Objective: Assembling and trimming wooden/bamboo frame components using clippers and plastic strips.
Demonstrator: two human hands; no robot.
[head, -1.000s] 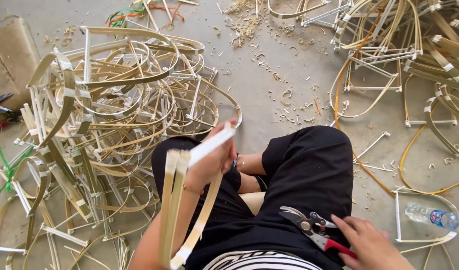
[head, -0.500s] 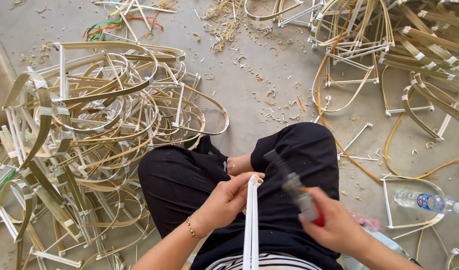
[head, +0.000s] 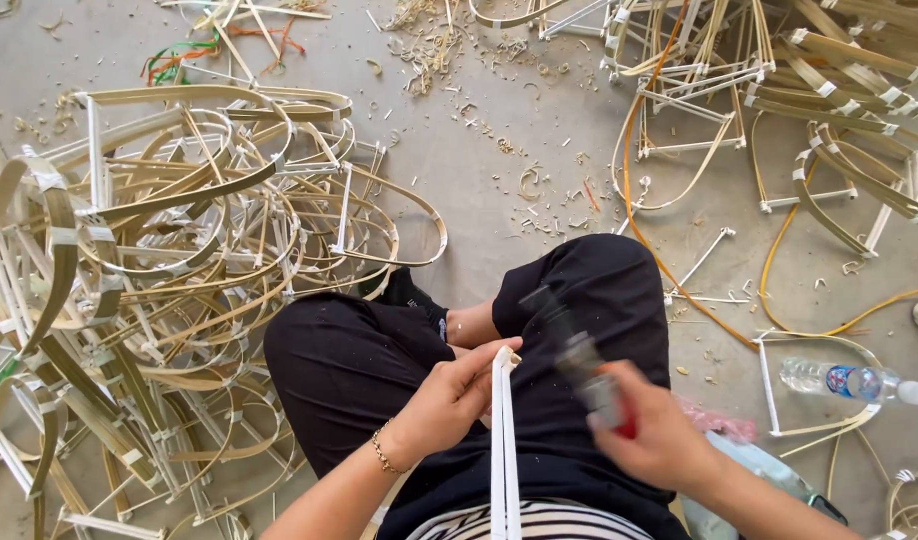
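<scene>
I sit cross-legged on the floor in black trousers. My left hand (head: 449,395) grips the top end of a bundle of pale bamboo strips (head: 503,450) that stands upright over my lap. My right hand (head: 654,435) holds red-handled pliers (head: 579,360), blurred by motion, raised just right of the bundle's tip with the jaws pointing up and left. A thin gold bracelet sits on my left wrist.
A big heap of bent bamboo frames (head: 169,290) lies at my left. More frames (head: 829,110) are piled at the upper right. A plastic water bottle (head: 849,382) lies at the right, an orange cord (head: 679,270) curves past my knee, and shavings (head: 519,150) dot the concrete floor.
My left hand swung the strip bundle from a slant at my left to upright over my lap. My right hand lifted the pliers off my lap up beside the bundle's tip.
</scene>
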